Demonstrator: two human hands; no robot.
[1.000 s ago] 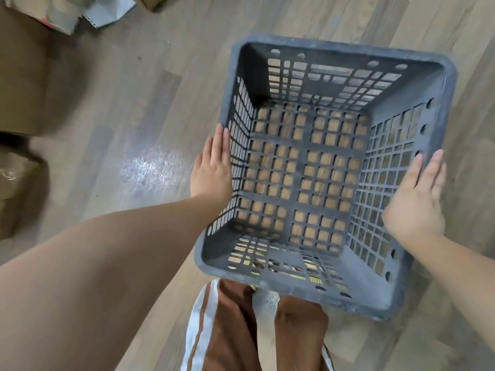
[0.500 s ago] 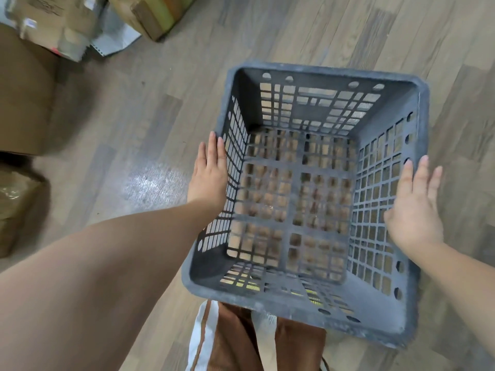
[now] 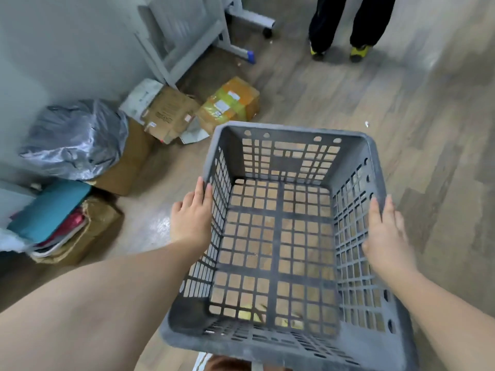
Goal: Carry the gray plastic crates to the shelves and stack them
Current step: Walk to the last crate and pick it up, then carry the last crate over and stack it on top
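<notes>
Left hand and right hand press flat, fingers straight, against the crate sides. Empty, it probably carries light and stiff; the rim looks the surer hold.

The gray crate is matt moulded plastic, its rim scuffed and dusty-looking, the walls and base cut into an open grid. The floor under it is wood-grain plank with a low sheen, one patch glaring near the left hand. By the wall a plastic bag is glossy and crinkled, catching the light. The boxes are dull brown cardboard, creased, one bound in shiny yellow tape. The frame behind looks like smooth painted metal.
</notes>
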